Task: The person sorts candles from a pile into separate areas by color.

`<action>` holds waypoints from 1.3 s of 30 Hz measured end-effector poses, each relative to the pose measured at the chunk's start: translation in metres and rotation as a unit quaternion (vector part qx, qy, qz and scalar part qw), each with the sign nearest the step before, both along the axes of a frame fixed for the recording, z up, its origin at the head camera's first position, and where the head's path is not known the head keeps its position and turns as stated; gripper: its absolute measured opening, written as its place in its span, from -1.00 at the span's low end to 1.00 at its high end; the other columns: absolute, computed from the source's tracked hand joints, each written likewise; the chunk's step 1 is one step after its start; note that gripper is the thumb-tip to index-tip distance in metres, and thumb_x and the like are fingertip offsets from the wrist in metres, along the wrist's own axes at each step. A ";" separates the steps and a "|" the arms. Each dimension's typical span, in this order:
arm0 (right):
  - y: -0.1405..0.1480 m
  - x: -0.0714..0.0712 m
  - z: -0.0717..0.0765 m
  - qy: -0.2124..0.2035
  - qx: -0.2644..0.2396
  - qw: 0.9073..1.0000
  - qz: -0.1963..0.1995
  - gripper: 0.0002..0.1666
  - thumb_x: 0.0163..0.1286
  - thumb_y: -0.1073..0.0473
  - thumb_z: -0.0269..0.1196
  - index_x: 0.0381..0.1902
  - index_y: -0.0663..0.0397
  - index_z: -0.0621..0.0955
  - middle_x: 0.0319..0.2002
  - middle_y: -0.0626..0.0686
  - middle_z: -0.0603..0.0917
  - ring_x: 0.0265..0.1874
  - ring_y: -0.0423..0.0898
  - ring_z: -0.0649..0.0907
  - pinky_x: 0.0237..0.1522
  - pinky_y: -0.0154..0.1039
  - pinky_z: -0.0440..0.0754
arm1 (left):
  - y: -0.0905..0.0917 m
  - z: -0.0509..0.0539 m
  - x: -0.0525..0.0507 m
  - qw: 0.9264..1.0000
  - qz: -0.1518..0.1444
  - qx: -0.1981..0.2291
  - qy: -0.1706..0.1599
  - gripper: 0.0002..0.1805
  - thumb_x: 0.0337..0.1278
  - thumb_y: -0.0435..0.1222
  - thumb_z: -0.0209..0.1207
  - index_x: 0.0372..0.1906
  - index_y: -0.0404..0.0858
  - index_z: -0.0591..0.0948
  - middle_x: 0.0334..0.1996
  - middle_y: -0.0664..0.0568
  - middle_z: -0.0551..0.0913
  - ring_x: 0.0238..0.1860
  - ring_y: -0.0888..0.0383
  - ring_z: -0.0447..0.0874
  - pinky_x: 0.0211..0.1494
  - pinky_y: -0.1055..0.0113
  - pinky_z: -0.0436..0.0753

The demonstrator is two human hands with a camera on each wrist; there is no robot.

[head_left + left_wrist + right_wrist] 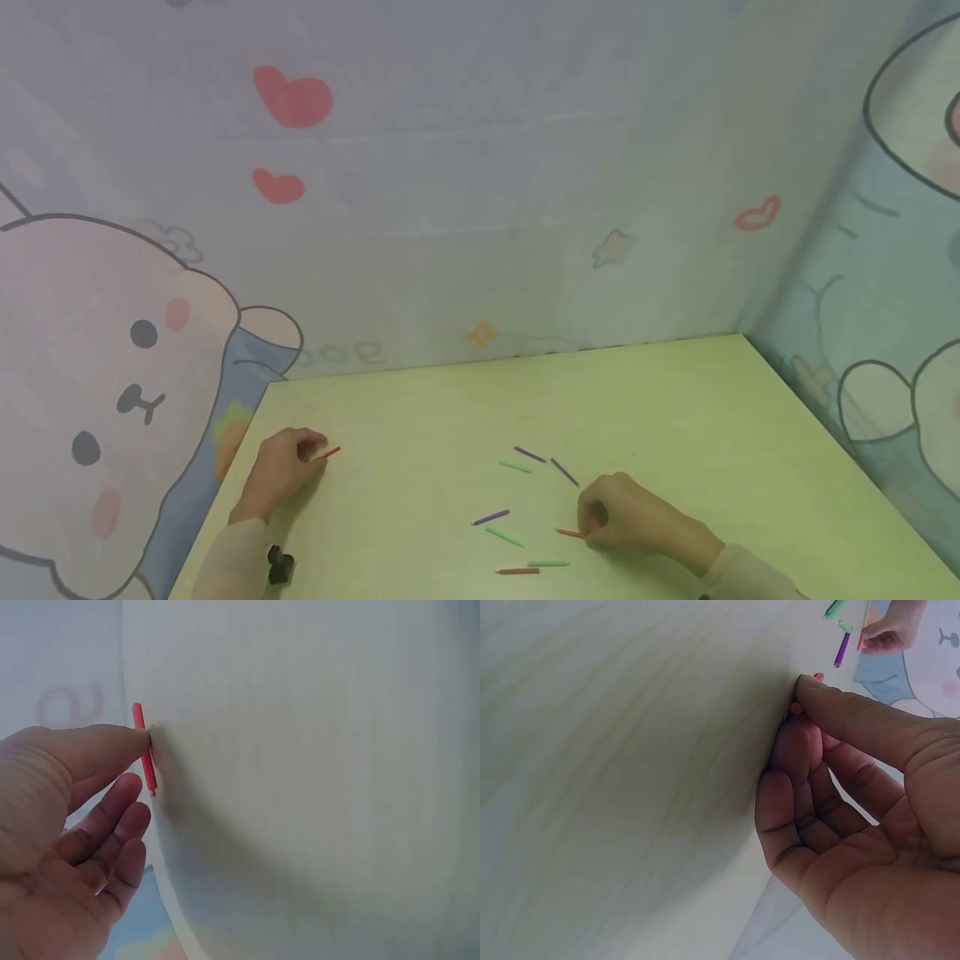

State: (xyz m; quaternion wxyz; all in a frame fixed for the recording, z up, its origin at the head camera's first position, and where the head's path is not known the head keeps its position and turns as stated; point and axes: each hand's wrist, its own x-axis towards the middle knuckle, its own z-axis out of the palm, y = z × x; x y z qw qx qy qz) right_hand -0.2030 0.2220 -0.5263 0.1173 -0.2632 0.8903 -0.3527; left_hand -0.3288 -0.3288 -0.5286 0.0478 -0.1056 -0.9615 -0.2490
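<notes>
You are working at a pale yellow-green desk [420,417] with faint wood grain, its far edge running across the middle of the head view. Behind it hangs a pale printed backdrop [465,183] with red hearts at the upper left, a small orange diamond just above the desk's edge, and a large cartoon bear [67,367] filling the left side; the printing continues at the right side of the frame.

Your left hand [283,468], left of centre, pinches a red stick [334,452]. Your right hand [633,518], lower right of centre, pinches an orange stick [568,532]. Between your hands, toward the lower middle, lie three purple sticks [491,517], three green sticks [504,537] and a reddish-brown stick [517,572].

The left wrist view gives you nearly the whole red stick — narrow tip downward — and your other fingers loosely bent. The right wrist view shows both ends of the orange stick poking out around your thumb. Only the head view shows the black object [281,565] beside your left sleeve [232,560]; what it is, you cannot tell.
</notes>
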 end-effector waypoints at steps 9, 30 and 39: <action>0.000 -0.001 0.000 -0.002 0.006 1.000 0.004 -0.74 0.22 0.33 0.64 -0.40 -0.08 0.75 -0.43 -0.28 0.64 -0.40 -0.35 0.54 -0.31 -0.35 0.59 | 0.029 0.024 0.009 0.996 -0.028 0.012 0.084 -0.64 0.31 -0.34 0.54 0.16 -0.33 0.81 -0.07 -0.18 0.79 -0.01 -0.18 0.76 0.06 -0.17 0.73; -0.001 0.000 -0.003 0.003 -0.003 1.000 0.008 -0.75 0.21 0.32 0.63 -0.39 -0.08 0.75 -0.40 -0.28 0.64 -0.38 -0.35 0.54 -0.30 -0.35 0.60 | 0.161 0.032 0.086 0.966 -0.252 0.065 0.009 -0.87 0.42 -0.34 0.47 -0.04 -0.11 0.87 -0.18 0.26 0.83 -0.19 0.42 0.70 -0.09 0.22 0.76; -0.001 -0.001 -0.002 0.009 -0.003 1.000 0.008 -0.74 0.19 0.35 0.61 -0.41 -0.08 0.74 -0.42 -0.27 0.63 -0.39 -0.34 0.53 -0.30 -0.34 0.59 | 0.207 0.005 0.114 0.947 -0.321 0.000 -0.017 -0.88 0.31 -0.31 0.51 -0.10 -0.11 0.90 -0.24 0.30 0.80 -0.18 0.47 0.65 0.05 0.43 0.68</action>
